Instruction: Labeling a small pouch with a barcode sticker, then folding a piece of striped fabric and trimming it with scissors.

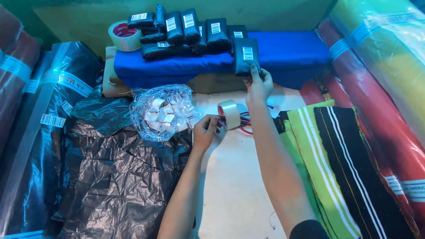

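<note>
- Roll of clear tape (229,114) — pinched at its edge by the left hand (205,129), standing on the pale table (234,186).
- Black packet (246,56) with a white label, clamped by the right hand (258,84) against the blue cloth bundle (287,55).
- More black packets (186,31) piled behind; another tape roll (124,35) at the far left.
- Clear plastic bag (161,111) and black plastic sheet (119,177) lie left — striped fabric (336,163) right.

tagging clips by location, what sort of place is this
Probably a fabric shop's packing bench: wrapped cloth rolls at the sides, a stack of black labelled packets, and a tape roll at the left hand.
</note>
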